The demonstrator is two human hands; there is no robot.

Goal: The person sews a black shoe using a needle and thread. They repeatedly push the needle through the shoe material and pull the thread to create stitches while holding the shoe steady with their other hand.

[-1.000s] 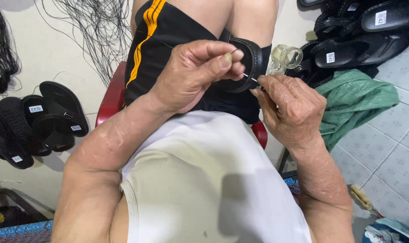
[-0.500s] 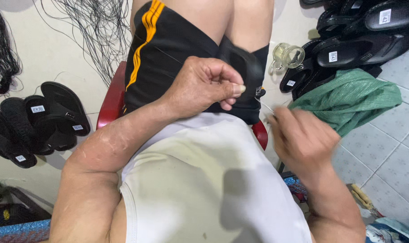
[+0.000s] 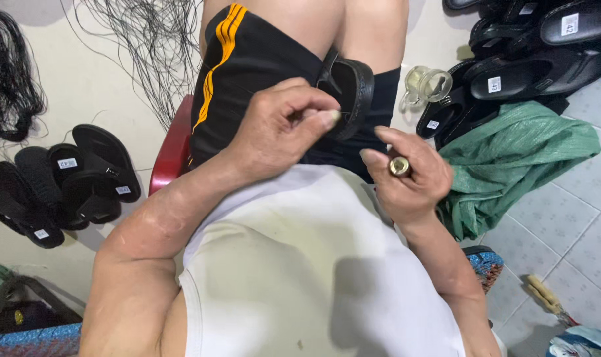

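A black sandal stands wedged between my thighs, against my black shorts with orange stripes. My left hand pinches thumb and fingertips together at the sandal's near edge; whether a thread lies in the pinch I cannot tell. My right hand hovers just right of the sandal, apart from it. It is curled around a small tool with a round brass end, and its forefinger points toward the sandal.
I sit on a red stool. Black sandals lie in a pile on the left and at top right. There are also a green sack, a clear glass mug, dark threads and a wooden-handled tool on the tiles.
One second ago my right hand worked the tool at the sandal. It pulled away to the lower right and now hovers beside the sandal. My left hand stayed at the sandal.
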